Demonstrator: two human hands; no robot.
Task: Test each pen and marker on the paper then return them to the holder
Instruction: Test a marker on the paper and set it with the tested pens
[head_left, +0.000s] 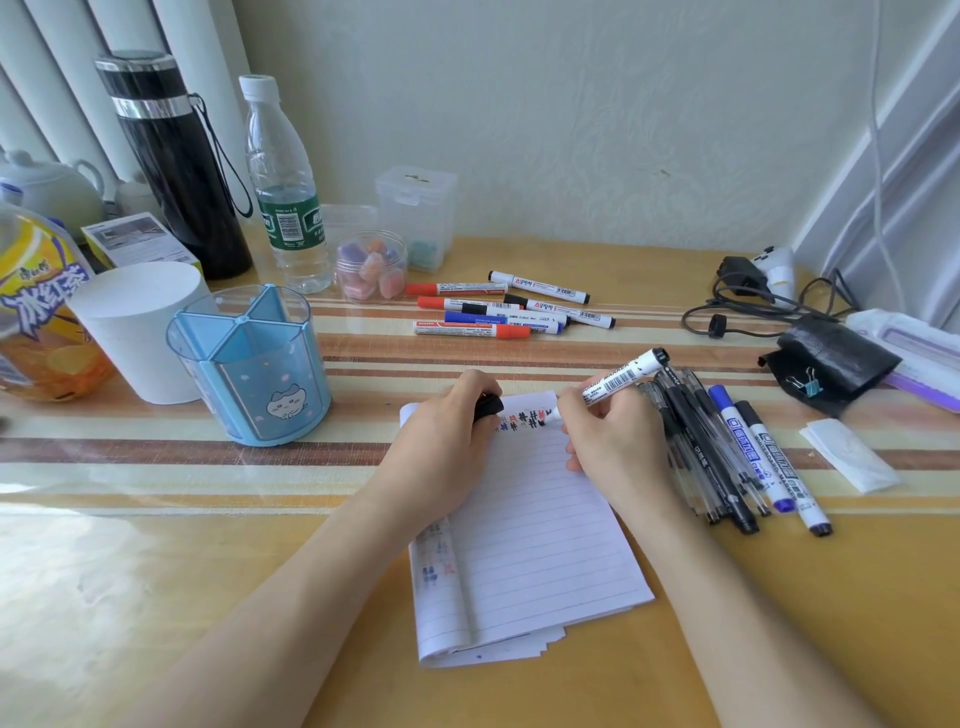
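My right hand (613, 441) grips a white whiteboard marker (618, 379) with its tip down on the top lines of the lined paper (535, 535), beside a row of small ink marks (524, 418). My left hand (441, 441) rests on the paper's upper left corner and holds the marker's black cap (488, 405). The blue pen holder (254, 364) stands to the left with nothing visible in its compartments. Several red, blue and black markers (498, 309) lie behind the paper. Several gel pens and two markers (727, 452) lie right of my right hand.
A white cylinder (137, 332), an orange drink bottle (36, 317), a black flask (176, 166) and a water bottle (285, 192) stand at the left. Clear boxes (415, 213) and a jar of erasers (371, 267) sit behind. Cables (748, 301), a black pouch (831, 364) and tissue (847, 454) lie at the right.
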